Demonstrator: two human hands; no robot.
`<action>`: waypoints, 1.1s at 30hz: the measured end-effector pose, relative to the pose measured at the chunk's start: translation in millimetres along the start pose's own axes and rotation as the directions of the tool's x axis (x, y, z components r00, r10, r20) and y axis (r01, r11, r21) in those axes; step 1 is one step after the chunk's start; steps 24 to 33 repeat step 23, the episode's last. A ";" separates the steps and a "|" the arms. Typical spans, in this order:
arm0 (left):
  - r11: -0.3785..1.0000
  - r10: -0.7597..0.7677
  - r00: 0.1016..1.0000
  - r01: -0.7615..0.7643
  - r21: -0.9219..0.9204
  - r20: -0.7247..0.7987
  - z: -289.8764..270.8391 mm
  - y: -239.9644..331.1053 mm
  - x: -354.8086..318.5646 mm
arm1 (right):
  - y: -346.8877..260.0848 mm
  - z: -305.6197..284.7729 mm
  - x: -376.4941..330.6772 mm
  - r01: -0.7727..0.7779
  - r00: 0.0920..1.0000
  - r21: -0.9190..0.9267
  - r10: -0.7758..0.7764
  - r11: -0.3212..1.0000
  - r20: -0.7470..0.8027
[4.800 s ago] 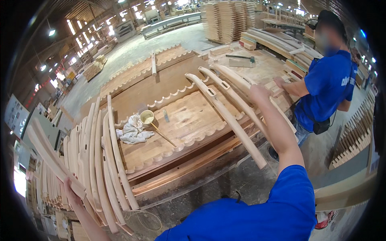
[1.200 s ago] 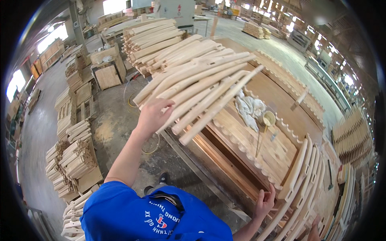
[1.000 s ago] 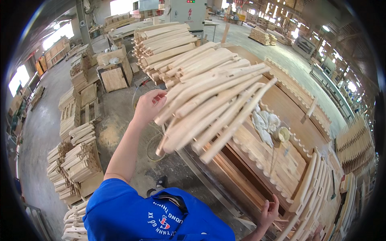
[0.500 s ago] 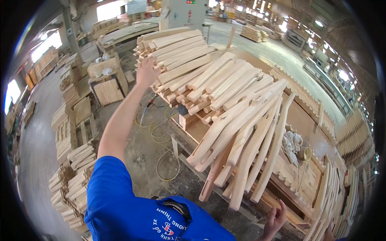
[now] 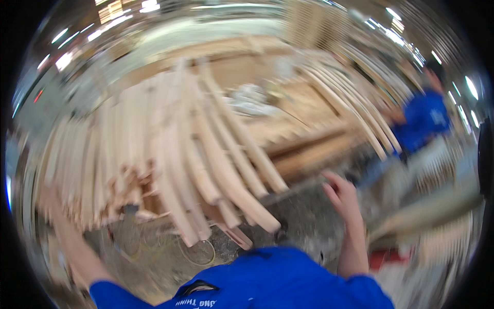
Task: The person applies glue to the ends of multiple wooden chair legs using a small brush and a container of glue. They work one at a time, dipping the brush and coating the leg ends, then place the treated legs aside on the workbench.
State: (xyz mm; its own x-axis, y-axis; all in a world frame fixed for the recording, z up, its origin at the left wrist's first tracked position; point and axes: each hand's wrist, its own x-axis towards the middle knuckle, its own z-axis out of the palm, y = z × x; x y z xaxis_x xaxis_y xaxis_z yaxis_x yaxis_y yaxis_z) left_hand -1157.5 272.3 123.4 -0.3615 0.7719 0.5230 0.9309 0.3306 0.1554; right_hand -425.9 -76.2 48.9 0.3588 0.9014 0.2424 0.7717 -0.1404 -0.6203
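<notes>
Hands: right one [image 5: 342, 198] open, touching nothing; left one's blurred, can't tell. Curved wooden slats [image 5: 221, 170] sag left of it, so support them underneath.

1. The whole frame is smeared by strong motion blur; no edge is crisp anywhere.
2. The pale curved wooden slats [image 5: 206, 154] streak into soft bands, their ends doubling.
3. Light is bright and even, coming from overhead ceiling lamps [image 5: 123, 10] that stretch into white dashes along the upper rim.
4. Shadows are weak; only the grey floor beneath the slats looks darker.
5. Fisheye distortion bends everything toward the black circular border.
6. The right hand [image 5: 342, 198] is blurred, though less so than the background.
</notes>
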 end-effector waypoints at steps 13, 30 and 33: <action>0.693 0.010 0.922 0.273 -0.667 0.388 -1.2 80.1 -32.8 | 17.2 19.8 -2.6 0.109 0.992 -0.011 -0.109 0.994 -0.056; 0.401 0.062 0.915 0.344 -0.849 0.400 -43.2 4.1 -112.3 | -76.5 72.7 49.4 0.070 0.954 0.699 -0.252 0.712 0.161; 0.401 0.062 0.915 0.344 -0.849 0.400 -43.2 4.1 -112.3 | -76.5 72.7 49.4 0.070 0.954 0.699 -0.252 0.712 0.161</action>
